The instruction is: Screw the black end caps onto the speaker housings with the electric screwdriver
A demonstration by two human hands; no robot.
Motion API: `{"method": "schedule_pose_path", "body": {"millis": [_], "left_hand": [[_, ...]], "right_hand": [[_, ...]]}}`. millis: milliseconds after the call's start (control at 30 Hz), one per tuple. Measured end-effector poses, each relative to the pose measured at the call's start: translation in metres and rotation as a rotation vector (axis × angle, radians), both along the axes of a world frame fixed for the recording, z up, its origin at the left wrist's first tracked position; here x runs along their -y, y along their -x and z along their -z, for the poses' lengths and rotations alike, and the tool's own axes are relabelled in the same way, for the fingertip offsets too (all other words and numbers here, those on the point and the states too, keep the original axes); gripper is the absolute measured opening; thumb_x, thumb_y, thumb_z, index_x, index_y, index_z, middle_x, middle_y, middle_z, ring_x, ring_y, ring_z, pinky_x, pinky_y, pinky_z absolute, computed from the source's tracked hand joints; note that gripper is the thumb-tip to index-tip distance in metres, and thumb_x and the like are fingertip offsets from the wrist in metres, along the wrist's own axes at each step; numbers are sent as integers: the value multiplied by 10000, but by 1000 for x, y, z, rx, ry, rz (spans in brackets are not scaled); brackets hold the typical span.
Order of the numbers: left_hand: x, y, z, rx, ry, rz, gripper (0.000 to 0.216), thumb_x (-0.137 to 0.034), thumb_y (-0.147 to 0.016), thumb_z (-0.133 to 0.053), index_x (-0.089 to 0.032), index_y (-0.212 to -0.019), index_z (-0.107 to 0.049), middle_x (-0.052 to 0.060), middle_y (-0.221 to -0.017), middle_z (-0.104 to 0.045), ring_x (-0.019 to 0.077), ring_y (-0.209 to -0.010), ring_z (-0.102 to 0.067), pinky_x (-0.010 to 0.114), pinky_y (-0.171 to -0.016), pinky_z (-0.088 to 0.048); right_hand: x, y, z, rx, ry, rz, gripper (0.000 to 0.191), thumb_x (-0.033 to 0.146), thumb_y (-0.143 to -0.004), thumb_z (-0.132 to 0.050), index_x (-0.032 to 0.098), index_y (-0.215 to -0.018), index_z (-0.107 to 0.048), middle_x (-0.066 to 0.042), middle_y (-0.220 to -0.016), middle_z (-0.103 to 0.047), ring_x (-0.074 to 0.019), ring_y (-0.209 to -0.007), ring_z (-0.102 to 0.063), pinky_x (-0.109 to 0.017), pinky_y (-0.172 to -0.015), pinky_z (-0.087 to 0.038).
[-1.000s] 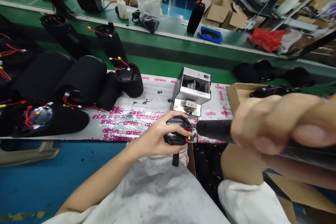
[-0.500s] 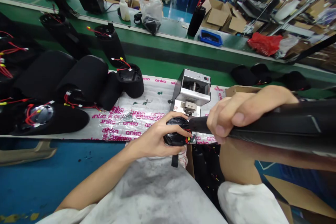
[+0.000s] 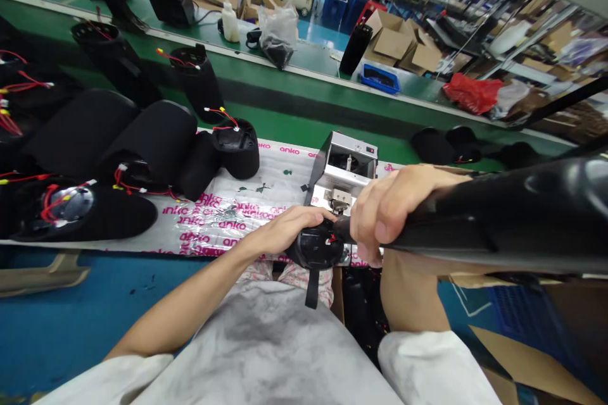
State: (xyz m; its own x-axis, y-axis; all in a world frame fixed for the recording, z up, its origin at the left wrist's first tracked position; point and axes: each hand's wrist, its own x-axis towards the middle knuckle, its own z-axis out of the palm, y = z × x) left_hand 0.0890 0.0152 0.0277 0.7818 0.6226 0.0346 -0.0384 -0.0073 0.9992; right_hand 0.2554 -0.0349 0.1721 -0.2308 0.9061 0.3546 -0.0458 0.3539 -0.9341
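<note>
My right hand (image 3: 380,212) is wrapped round a thick black electric screwdriver (image 3: 503,218), which stretches toward the right edge and looms close to the camera. Its narrow end points at a black cylindrical speaker housing (image 3: 319,248) standing open end up near my lap, a black strap hanging from its front. Inside the housing red wires show. My left hand (image 3: 297,224) grips the far left of the rim, fingertips close to the tool's end; its other fingers are hidden. Just behind stands a silver screw feeder (image 3: 336,168).
Several black fabric-covered housings (image 3: 156,136) with red wires crowd the left of the bench, which is covered in printed wrap (image 3: 232,226). Across the green surface stand a white bottle (image 3: 230,22), a blue tray (image 3: 380,78) and cardboard boxes (image 3: 392,38). More black parts (image 3: 432,144) lie right.
My left hand has gone from fingers spread over the housing's top to its far left rim. My right hand and the electric screwdriver have shifted slightly left. The housing's inside shows more.
</note>
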Motion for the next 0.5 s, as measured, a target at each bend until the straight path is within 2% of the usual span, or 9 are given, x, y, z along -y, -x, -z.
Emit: {"method": "schedule_pose_path", "body": {"millis": [100, 233, 367, 500], "left_hand": [[1, 0, 0, -22, 1, 39, 454, -466, -1068, -481, -195, -1165, -832, 52, -1351, -828, 334, -1370, -692, 404, -1219, -484], [1, 1, 0, -34, -17, 42, 460, -455, -1068, -457, -197, -1135, -833, 55, -1358, -823, 328, -1379, -689, 395, -1224, -466], [-1, 1, 0, -25, -36, 54, 452, -423, -1063, -440, -192, -1145, -820, 56, -1343, -824, 310, -1351, -701, 380, -1207, -474], [-9, -2, 1, -10, -49, 121, 447, -414, -1042, -431, -180, -1163, -792, 64, -1331, -817, 298, -1291, -711, 370, -1188, -488]], "right_hand": [[-16, -12, 5, -50, -4, -184, 666, 718, -994, -612, 181, -609, -693, 5, -511, -649, -109, -374, -616, -218, -434, -516], [-36, -24, 14, -120, -61, -517, 610, 758, -954, -655, 172, -849, -789, -70, -660, -773, -189, -442, -707, -285, -425, -591], [-36, -24, 20, -182, -112, -470, 745, 896, -913, -580, 182, -939, -795, -67, -702, -790, -169, -413, -680, -255, -380, -553], [-27, -21, 21, -145, -77, -401, 632, 806, -937, -661, 192, -831, -771, -72, -682, -791, -210, -430, -714, -287, -393, -585]]}}
